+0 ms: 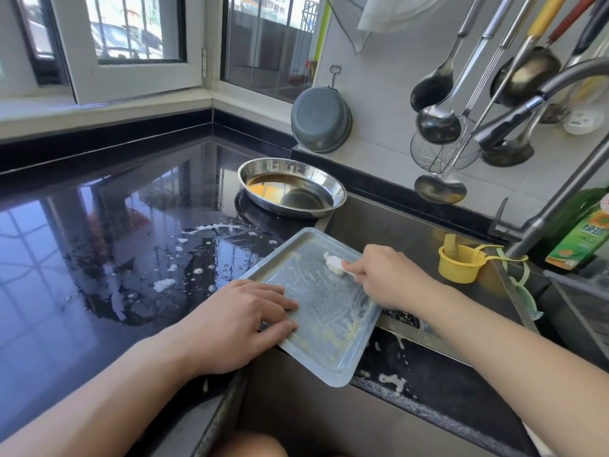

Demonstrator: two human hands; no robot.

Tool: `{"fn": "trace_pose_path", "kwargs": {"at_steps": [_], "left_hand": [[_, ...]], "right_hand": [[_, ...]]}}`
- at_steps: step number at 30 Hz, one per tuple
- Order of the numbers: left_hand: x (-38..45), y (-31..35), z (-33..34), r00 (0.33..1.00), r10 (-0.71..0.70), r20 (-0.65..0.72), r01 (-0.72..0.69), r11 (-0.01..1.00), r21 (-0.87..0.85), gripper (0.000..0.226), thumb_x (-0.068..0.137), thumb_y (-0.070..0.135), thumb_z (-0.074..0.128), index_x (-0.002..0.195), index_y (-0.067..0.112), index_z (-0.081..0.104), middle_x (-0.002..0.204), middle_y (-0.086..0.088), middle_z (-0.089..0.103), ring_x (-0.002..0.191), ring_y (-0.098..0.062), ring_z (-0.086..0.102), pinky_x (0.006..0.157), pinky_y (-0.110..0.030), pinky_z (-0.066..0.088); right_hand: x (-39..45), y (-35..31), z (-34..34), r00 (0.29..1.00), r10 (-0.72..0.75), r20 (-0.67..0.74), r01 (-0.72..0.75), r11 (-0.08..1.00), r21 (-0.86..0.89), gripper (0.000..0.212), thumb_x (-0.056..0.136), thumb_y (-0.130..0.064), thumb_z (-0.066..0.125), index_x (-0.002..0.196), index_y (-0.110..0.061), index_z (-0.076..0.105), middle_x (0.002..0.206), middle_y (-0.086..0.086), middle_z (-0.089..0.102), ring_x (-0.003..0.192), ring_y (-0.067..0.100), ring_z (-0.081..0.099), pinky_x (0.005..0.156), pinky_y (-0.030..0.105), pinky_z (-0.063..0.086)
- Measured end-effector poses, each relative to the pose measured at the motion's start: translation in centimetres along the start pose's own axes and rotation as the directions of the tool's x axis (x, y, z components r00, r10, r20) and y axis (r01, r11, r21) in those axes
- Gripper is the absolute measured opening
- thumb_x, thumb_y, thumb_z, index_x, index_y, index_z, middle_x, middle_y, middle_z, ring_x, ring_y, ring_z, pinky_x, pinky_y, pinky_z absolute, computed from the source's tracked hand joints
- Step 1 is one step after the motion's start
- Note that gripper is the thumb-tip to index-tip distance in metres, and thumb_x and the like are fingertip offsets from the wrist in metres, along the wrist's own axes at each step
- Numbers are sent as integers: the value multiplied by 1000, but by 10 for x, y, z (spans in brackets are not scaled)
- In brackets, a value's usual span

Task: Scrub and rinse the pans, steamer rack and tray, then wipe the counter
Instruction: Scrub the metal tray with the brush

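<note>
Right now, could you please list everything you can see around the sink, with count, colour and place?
tray: 1, grey metal, soapy, tilted over the sink's left edge
brush: 1, white, on the tray's far end
round pan: 1, steel, brown liquid inside, on the counter behind the tray
counter: 1, black, wet with foam spots
basin: 1, grey, hanging on the wall
ladles and strainer: several, metal, hanging on the right wall
faucet: 1, grey, right
cup: 1, yellow, on the sink rim
bottle: 1, green, far right
left hand: presses the tray's left rim
right hand: grips the brush
</note>
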State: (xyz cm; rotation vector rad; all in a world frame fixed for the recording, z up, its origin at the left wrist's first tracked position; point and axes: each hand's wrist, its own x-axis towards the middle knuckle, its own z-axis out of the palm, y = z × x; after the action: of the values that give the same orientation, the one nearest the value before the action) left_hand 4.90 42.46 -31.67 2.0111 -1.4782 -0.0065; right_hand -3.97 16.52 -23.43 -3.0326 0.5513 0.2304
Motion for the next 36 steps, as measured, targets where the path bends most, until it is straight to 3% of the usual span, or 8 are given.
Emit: {"fn": "trace_pose_path", "kwargs": {"at_steps": [5, 9, 14, 19, 24, 29, 34, 36], "left_hand": [[0, -1, 0, 1000, 0, 0, 0, 1000, 8, 41, 98, 59, 46, 89, 35, 78, 132, 27, 64, 135, 11, 44, 113, -33, 40], [-1, -1, -1, 1000, 0, 9, 0, 1000, 5, 41, 97, 59, 46, 89, 35, 78, 131, 28, 64, 136, 11, 44, 113, -28, 37], [0, -1, 0, 1000, 5, 9, -5, 1000, 6, 40, 98, 58, 47, 90, 34, 78, 131, 27, 64, 136, 11, 44, 114, -30, 39], [0, -2, 0, 1000, 13, 25, -13, 1000, 4, 38, 99, 57, 48, 94, 34, 79, 132, 27, 64, 136, 9, 45, 113, -33, 40], [-1, 0, -1, 1000, 5, 29, -5, 1000, 5, 44, 97, 60, 44, 99, 36, 80, 132, 29, 63, 136, 11, 43, 114, -30, 38], [1, 0, -1, 999, 24, 22, -24, 1000, 9, 39, 99, 56, 49, 97, 33, 80, 131, 26, 65, 134, 8, 48, 113, -26, 38], [-1, 2, -2, 999, 23, 26, -23, 1000, -7, 38, 98, 57, 49, 96, 35, 80, 131, 27, 64, 135, 9, 46, 114, -26, 37], [-1, 2, -2, 999, 18, 30, -17, 1000, -7, 38, 98, 58, 48, 98, 36, 80, 132, 27, 64, 135, 10, 45, 115, -26, 36]], "right_hand": [[13, 10, -9, 995, 86, -59, -87, 996, -13, 37, 105, -30, 48, 138, -43, 58, 127, 1, 61, 97, 27, 62, 82, 39, 54], [3, -10, 5, 997, -51, 51, 48, 997, 57, 37, 105, -30, 50, 138, -44, 57, 98, -10, 56, 74, 13, 56, 60, 27, 44], [21, 3, -8, 995, 78, -65, -76, 997, 27, 38, 105, -28, 49, 139, -41, 58, 122, -1, 62, 91, 23, 59, 78, 35, 51], [10, -23, 3, 996, -80, 45, 79, 996, 33, 39, 105, -28, 49, 141, -43, 55, 88, -15, 47, 68, 10, 49, 55, 26, 36], [24, -7, -9, 996, 76, -50, -80, 993, -83, 39, 105, -26, 47, 142, -38, 56, 115, 1, 59, 87, 23, 60, 74, 35, 53], [1, -42, 4, 982, -166, 90, 164, 986, 25, 38, 105, -29, 52, 141, -42, 56, 119, 1, 63, 85, 15, 55, 74, 29, 44], [31, -16, -9, 994, 84, -65, -86, 996, -18, 38, 105, -29, 49, 139, -41, 58, 130, 4, 61, 106, 31, 63, 87, 36, 52], [31, -21, -7, 997, 70, -40, -71, 997, -21, 38, 105, -26, 49, 140, -38, 58, 131, 6, 61, 108, 31, 62, 88, 35, 52]]}}
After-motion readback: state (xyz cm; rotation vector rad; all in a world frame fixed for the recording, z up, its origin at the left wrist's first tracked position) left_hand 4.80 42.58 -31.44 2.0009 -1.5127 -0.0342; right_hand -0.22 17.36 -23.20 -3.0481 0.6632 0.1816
